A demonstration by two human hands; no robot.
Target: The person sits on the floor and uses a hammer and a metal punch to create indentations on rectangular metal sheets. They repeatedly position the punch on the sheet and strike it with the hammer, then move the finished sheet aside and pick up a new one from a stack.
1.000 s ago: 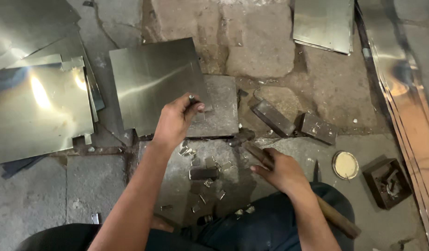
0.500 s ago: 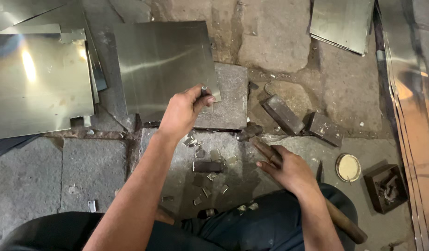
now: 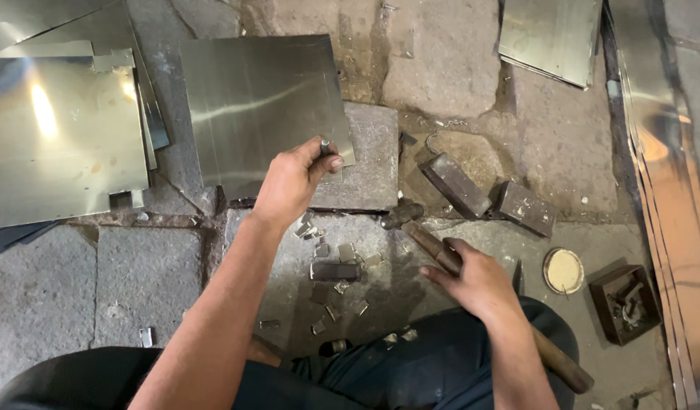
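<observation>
Steel sheet (image 3: 259, 106), dull grey and roughly square, lies flat on the stone floor (image 3: 456, 68) with its near right corner resting on a flat stone block (image 3: 369, 163). At that corner the left hand (image 3: 293, 182) is closed around a small metal punch (image 3: 325, 144), which stands upright with its tip down on the sheet; the thumb and fingers pinch it so that only its top end shows. The right hand (image 3: 479, 281) is wrapped around the wooden handle of a hammer (image 3: 429, 247), low over the floor and near the person's knee; the hammer's dark head (image 3: 401, 214) sits just off the front edge of the stone block, well apart from the punch. Between the two hands, on the floor in front of the person, lie many small cut metal scraps (image 3: 342, 258), along with one darker short bar (image 3: 335, 271). To the right of the block two dark metal blocks (image 3: 456, 184) lie side by side, near each other but apart. Further right, a round tin lid (image 3: 564, 270) lies beside a small dark square box (image 3: 624, 302) holding bits of metal. More shiny sheets (image 3: 58, 144) are stacked to the left, another sheet (image 3: 551, 34) lies at the top right, and long bright strips (image 3: 668, 190) run along the right edge.
</observation>
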